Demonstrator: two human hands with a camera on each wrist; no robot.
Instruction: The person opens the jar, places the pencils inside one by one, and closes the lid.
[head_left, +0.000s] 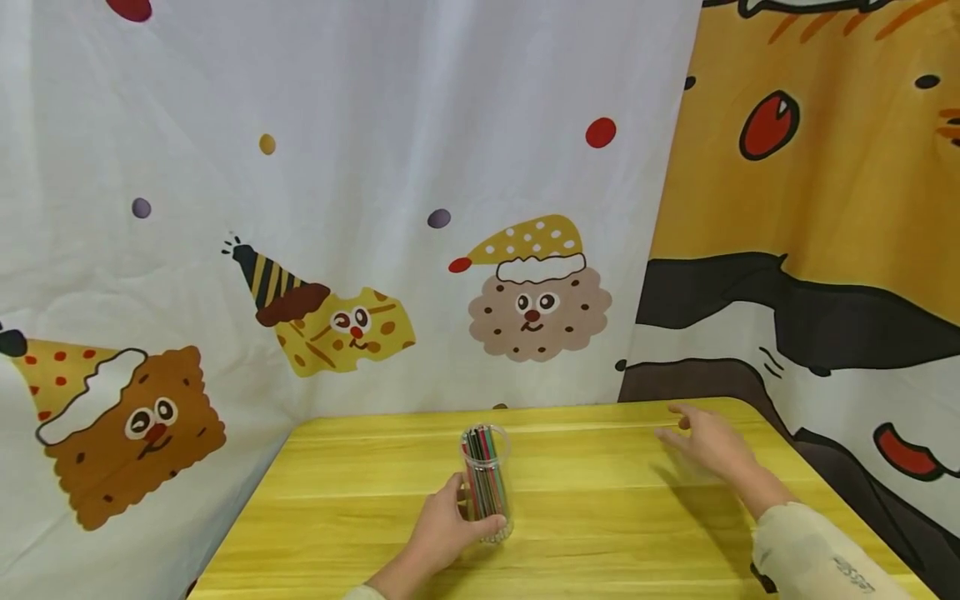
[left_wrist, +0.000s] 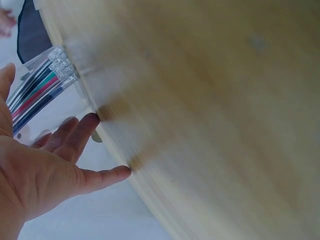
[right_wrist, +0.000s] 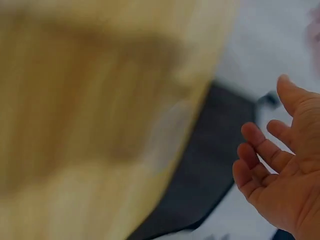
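Observation:
A clear plastic cup point(head_left: 504, 493) stands upright on the table with several coloured pencils point(head_left: 483, 479) inside. My left hand point(head_left: 442, 521) holds it low down from the left, thumb across the near side and fingers round the far side. In the left wrist view the cup's ribbed base point(left_wrist: 62, 65) shows between thumb and fingers, and the little finger point(left_wrist: 107, 177) sticks out away from it. My right hand point(head_left: 712, 446) hovers over the table's far right part, holding nothing. Its fingers point(right_wrist: 267, 150) are loosely bent in the right wrist view, thumb apart.
The yellow wood-grain table point(head_left: 360, 467) reaches back to a white curtain point(head_left: 360, 125) printed with cartoon snacks. At the right, an orange and dark printed part point(head_left: 847, 192) of the cloth hangs close along the table's edge.

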